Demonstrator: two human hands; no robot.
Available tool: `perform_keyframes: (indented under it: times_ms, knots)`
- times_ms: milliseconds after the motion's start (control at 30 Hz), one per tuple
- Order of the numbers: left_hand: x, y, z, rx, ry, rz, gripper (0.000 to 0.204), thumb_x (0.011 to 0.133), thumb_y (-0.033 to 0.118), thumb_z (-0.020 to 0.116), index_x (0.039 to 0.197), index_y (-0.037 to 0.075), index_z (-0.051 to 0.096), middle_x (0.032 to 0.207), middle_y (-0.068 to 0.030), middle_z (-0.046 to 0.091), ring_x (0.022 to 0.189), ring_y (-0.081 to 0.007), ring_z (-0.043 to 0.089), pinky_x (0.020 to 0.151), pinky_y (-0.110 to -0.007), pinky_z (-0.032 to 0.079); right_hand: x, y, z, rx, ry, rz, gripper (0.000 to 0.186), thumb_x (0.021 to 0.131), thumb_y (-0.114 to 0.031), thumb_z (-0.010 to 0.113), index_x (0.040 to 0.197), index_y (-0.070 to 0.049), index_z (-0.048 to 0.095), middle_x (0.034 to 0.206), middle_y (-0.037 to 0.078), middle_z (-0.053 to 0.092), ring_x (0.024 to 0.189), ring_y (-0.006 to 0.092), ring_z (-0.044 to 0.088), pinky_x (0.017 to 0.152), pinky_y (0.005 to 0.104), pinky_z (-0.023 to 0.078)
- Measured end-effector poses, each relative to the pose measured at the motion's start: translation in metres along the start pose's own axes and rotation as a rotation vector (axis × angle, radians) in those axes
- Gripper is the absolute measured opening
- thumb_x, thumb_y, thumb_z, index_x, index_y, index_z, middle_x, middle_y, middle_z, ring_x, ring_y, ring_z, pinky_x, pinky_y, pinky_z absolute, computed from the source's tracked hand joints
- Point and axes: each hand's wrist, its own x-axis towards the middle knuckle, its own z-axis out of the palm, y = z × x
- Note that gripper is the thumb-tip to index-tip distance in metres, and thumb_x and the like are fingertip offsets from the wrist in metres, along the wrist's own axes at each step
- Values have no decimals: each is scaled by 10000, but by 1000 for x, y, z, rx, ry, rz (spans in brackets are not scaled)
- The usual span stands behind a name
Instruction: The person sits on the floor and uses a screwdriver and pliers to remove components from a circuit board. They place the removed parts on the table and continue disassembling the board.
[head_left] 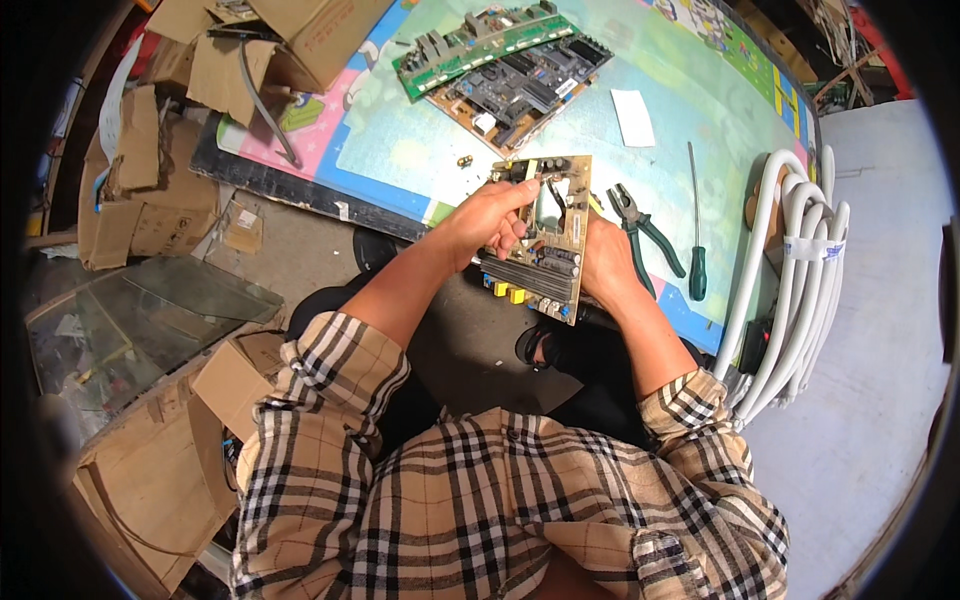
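A tan circuit board (530,280) with capacitors, dark finned heatsinks and yellow parts is held tilted over the table's near edge. My left hand (490,222) is closed at the board's left side, its thumb over the upper components; whatever small part it may pinch is unclear. Along the right side, my right hand (607,255) grips the board, with its fingers mostly hidden behind it. Just right of that hand lie black-handled pliers (645,230) and a long green-handled screwdriver (697,265). Farther back are a green board (480,50) and a dark board assembly (520,95).
The mat-topped table (380,130) holds a white paper slip (632,118). Cardboard boxes (150,225) crowd the left, above a glass pane (130,330). A coiled white hose (800,300) hangs at the right, beside a pale panel (870,300).
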Motion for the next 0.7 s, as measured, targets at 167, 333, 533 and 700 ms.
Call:
perform_keyframes:
  times_ms: [167,333,533,700]
  knots:
    - [-1,-1,0,33,-13,-7,443,975,457,522,1039,19,543,764,-36,569,540,-87,533,494,-228,448,-2,1,0,-4,29,-25,353,756,-296,734,948,-16,635,816,212,671,786,411,653,679,450,515]
    - [-2,-5,2,121,-35,19,378,969,402,563,1013,31,509,780,-26,548,553,-74,524,506,-214,445,-2,1,2,-30,98,-96,349,757,-241,724,945,30,608,889,231,639,740,393,659,651,466,522]
    - [-4,-6,0,139,-77,71,364,957,385,591,974,39,481,793,-15,526,614,-73,530,571,-209,444,1,0,1,31,86,-168,325,741,-229,742,955,-3,649,873,202,646,737,378,662,644,439,529]
    - [-8,-4,-4,186,-117,97,385,952,396,597,985,37,462,801,-17,527,646,-86,537,610,-213,438,3,-9,-12,101,-1,-114,278,729,-253,761,900,-43,696,847,183,654,756,377,655,674,443,518]
